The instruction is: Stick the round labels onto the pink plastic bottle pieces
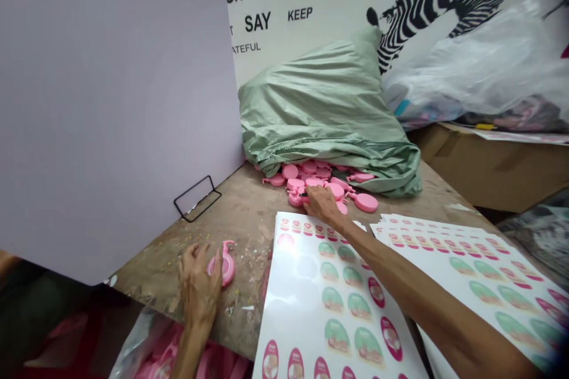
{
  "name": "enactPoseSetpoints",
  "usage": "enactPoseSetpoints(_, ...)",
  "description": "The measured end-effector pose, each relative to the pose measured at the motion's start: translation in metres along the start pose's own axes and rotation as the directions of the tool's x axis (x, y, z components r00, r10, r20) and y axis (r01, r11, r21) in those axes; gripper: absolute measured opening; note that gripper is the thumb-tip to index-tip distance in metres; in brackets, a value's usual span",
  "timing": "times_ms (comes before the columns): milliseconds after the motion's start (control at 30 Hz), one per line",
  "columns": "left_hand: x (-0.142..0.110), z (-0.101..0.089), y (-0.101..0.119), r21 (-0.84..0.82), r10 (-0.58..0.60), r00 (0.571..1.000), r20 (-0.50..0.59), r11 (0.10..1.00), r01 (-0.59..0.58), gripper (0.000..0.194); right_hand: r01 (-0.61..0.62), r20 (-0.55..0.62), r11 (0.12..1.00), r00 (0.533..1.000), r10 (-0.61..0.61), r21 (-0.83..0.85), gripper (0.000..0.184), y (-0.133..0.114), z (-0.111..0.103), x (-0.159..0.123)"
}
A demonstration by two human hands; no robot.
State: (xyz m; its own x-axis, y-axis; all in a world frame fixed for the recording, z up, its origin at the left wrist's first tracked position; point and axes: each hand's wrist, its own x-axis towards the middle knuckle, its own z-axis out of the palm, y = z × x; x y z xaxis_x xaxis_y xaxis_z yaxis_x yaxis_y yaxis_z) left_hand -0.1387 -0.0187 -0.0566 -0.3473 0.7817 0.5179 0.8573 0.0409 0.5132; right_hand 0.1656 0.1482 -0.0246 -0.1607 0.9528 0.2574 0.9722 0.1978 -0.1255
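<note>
"What pink piece (229,270) lies at your eleven o'clock?"
"A round, ringed one on the desk (255,213), partly covered by your left hand (198,278), its hooked stem (225,247) toward twelve."
"And at your twelve?"
"A loose heap of similar pink pieces (323,173), lying at various angles."

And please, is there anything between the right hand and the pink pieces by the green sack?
Nothing visible for the front ones: the right hand is touching the pink pieces there. Farther back, the drooping edge of the green sack partly covers the rear ones.
</note>
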Motion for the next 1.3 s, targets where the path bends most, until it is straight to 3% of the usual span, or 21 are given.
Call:
enactPoseSetpoints(67, 0.003, -0.007, 0.017, -0.152, 0.065, 0.997, -0.051, 0.986, -0.072, 0.040, -0.023, -0.033, 1.000, 0.999, 0.023, 0.021, 0.024, -0.001, -0.012, -0.004)
enactPoseSetpoints(167, 0.001, -0.008, 0.059, -0.311, 0.168, 0.986, 0.019, 0.938, -0.154, 0.025, -0.104, -0.087, 0.990, 0.990, 0.112, 0.094, 0.030, -0.013, -0.036, -0.026)
enactPoseSetpoints(233, -0.009, -0.001, 0.092, -0.315, 0.267, 0.959, 0.099, 0.922, -0.224, 0.036, -0.132, -0.082, 0.977, 0.986, 0.147, 0.166, 0.032, -0.029, -0.049, -0.051)
enactPoseSetpoints(300, -0.023, 0.011, 0.120, -0.330, 0.347, 0.920, 0.184, 0.903, -0.274, 0.065, -0.127, -0.020, 0.945, 0.990, 0.139, 0.302, 0.030, -0.049, -0.058, -0.079)
enactPoseSetpoints(400, -0.038, 0.023, 0.141, -0.417, 0.310, 0.923, 0.229, 0.888, -0.195, 0.066, -0.131, 0.103, 0.773, 0.991, 0.085, 0.621, 0.030, -0.069, -0.060, -0.112)
enactPoseSetpoints(467, -0.039, 0.024, 0.140, -0.534, 0.183, 0.956, 0.228, 0.845, -0.035, 0.053, -0.088, 0.127, 0.680, 0.992, -0.008, 0.728, 0.034, -0.070, -0.055, -0.121)
enactPoseSetpoints(533, -0.032, 0.021, 0.132, -0.669, -0.014, 0.945, 0.327, 0.703, 0.241, 0.042, -0.072, 0.118, 0.702, 0.993, -0.016, 0.708, 0.036, -0.061, -0.046, -0.119)
enactPoseSetpoints(567, -0.027, 0.019, 0.126, -0.709, -0.108, 0.898, 0.427, 0.576, 0.406, 0.037, -0.091, 0.112, 0.741, 0.994, 0.021, 0.666, 0.035, -0.056, -0.040, -0.116)
enactPoseSetpoints(633, -0.017, 0.017, 0.116, -0.694, -0.214, 0.749, 0.627, 0.283, 0.662, 0.035, -0.148, 0.088, 0.811, 0.989, 0.119, 0.566, 0.027, -0.046, -0.027, -0.110)
enactPoseSetpoints(667, -0.014, 0.018, 0.112, -0.662, -0.220, 0.681, 0.699, 0.163, 0.732, 0.036, -0.160, 0.076, 0.833, 0.987, 0.142, 0.530, 0.023, -0.043, -0.021, -0.108)
enactPoseSetpoints(733, -0.012, 0.021, 0.109, -0.616, -0.198, 0.608, 0.768, 0.028, 0.787, 0.040, -0.150, 0.048, 0.872, 0.988, 0.144, 0.467, 0.015, -0.040, -0.009, -0.105)
enactPoseSetpoints(867, -0.021, 0.030, 0.114, -0.590, -0.168, 0.574, 0.801, -0.057, 0.806, 0.041, -0.071, -0.021, 0.937, 0.996, 0.083, 0.341, 0.013, -0.045, 0.005, -0.108)
enactPoseSetpoints(1033, -0.032, 0.036, 0.117, -0.619, -0.160, 0.605, 0.780, -0.051, 0.784, 0.043, 0.000, -0.053, 0.966, 0.999, 0.014, 0.260, 0.016, -0.046, 0.012, -0.113)
enactPoseSetpoints(1300, -0.033, 0.037, 0.111, -0.643, -0.094, 0.639, 0.763, -0.023, 0.765, 0.038, 0.032, -0.040, 0.961, 0.999, -0.022, 0.276, 0.012, -0.047, 0.013, -0.112)
